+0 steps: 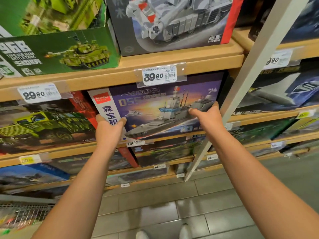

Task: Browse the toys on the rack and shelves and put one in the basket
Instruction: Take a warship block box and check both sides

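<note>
A purple building-block box with a grey warship picture (155, 107) stands tilted on the second wooden shelf (96, 80) from the top. My left hand (108, 128) grips its lower left corner, thumb on the front face. My right hand (207, 116) holds its right edge, fingers behind the box. A wire basket (22, 214) shows at the lower left, near the floor.
A green tank box (57, 54) and a grey ship box (172, 23) sit on the shelf above. A green truck box (43, 125) stands left of the warship box. A white upright post (241, 83) runs just right of my right hand. Price tags (159, 75) hang on the shelf edges. Tiled floor lies below.
</note>
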